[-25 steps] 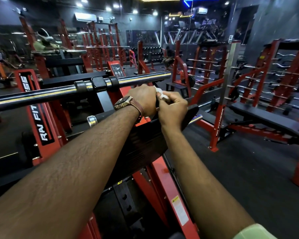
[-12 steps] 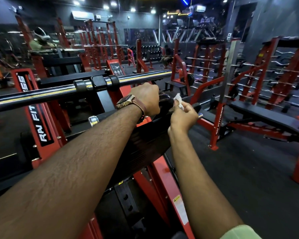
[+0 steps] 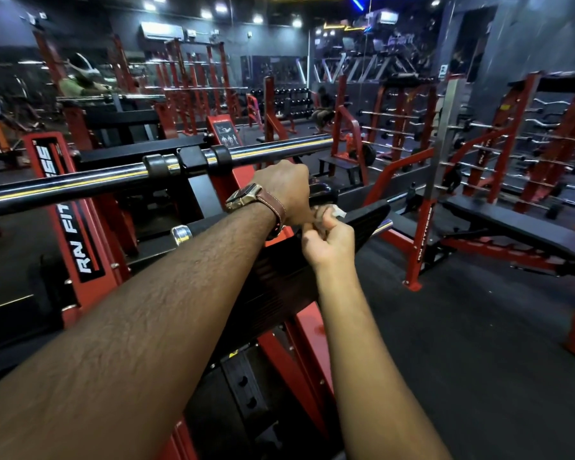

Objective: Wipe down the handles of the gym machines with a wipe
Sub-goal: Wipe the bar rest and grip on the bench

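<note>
My left hand [image 3: 284,190], with a watch on its wrist, curls over the near end of a glossy black machine handle [image 3: 324,191] and grips it. Only the handle's right end shows past the knuckles. My right hand [image 3: 329,242] sits just below and to the right, touching the left hand. Its thumb and fingers pinch a small crumpled white wipe [image 3: 338,213]. The wipe lies right under the handle, against the edge of a black pad [image 3: 365,218]; whether it touches the handle is unclear.
A long chrome bar [image 3: 113,176] crosses in front at the left. The red machine frame [image 3: 67,207] stands below it. A black bench [image 3: 512,227] and red racks of barbells [image 3: 478,154] fill the right. A person [image 3: 322,111] sits at the back.
My right hand, which had lifted the wipe up and away to the right, has come back down against the left hand under the handle. The left hand has stayed on the handle.
</note>
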A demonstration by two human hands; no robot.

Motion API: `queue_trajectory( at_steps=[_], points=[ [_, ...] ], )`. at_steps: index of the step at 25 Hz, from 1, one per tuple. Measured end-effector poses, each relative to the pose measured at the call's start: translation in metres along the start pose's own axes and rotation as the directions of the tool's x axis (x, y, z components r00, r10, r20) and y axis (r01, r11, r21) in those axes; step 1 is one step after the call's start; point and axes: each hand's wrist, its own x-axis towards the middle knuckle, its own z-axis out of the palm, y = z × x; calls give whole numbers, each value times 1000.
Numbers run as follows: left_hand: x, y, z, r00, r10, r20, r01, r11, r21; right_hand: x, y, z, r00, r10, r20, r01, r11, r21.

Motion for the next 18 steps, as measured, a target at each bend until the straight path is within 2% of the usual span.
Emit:
queue_trajectory(
  at_steps=[2,4,8,14,16,18],
  points=[
    [-1,0,0,1000,0,-12,0,1000,-4,5,-3,7,998,43,-39,-39,994,103],
    [-2,-1,0,1000,-1,-19,1,1000,-9,7,-3,11,997,47,-61,-40,994,105],
    [-2,-1,-1,1000,7,-25,-7,1000,9,-13,-8,-8,997,-36,64,33,998,45],
    [-7,-2,-1,998,19,-67,-19,1000,4,-55,-43,-18,985,-117,125,96,983,158],
    [-12,-1,-3,993,27,-117,-28,1000,-6,-64,-48,-19,979,-155,133,148,987,56],
    [-21,-2,-4,985,20,-169,-27,999,-40,-61,-40,-15,952,-266,151,293,935,-202]
  ],
)
